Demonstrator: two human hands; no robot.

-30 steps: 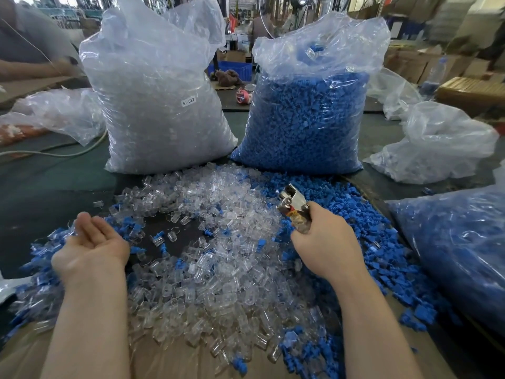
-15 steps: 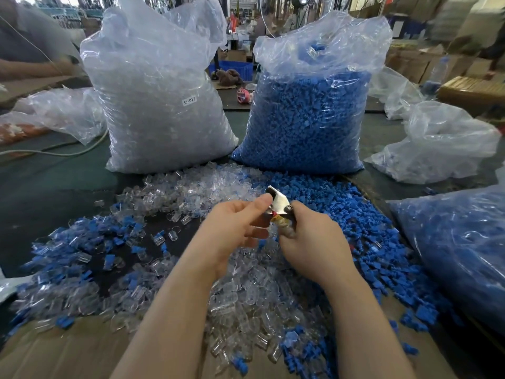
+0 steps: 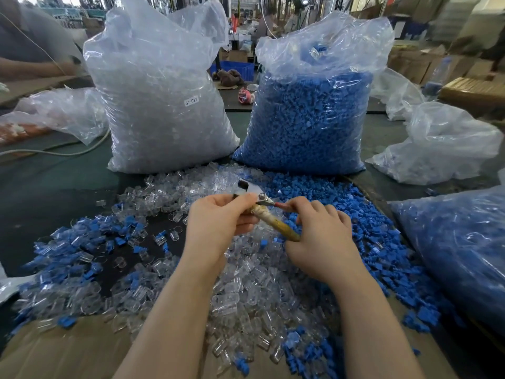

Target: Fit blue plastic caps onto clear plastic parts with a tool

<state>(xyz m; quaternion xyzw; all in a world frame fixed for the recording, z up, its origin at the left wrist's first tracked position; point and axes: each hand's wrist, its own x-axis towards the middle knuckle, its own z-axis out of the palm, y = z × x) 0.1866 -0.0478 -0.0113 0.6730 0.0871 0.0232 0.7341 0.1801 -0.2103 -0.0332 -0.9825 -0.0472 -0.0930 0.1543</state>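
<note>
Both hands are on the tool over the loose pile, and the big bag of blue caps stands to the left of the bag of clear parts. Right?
Not quite. In the head view the bag of blue caps stands to the right of the bag of clear parts. The rest holds: left hand and right hand both hold the tool over the loose pile.

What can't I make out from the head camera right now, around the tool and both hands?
- Tool head: left hand covers its lower part; whether a part sits in it cannot be told.
- Tool's yellowed handle end: hidden under the right hand.
- Left hand's fingers: mostly curled out of sight behind the palm.
- Bag of finished parts: cut off by the right edge.
- Label on the clear-parts bag: small, last characters uncertain.
</note>
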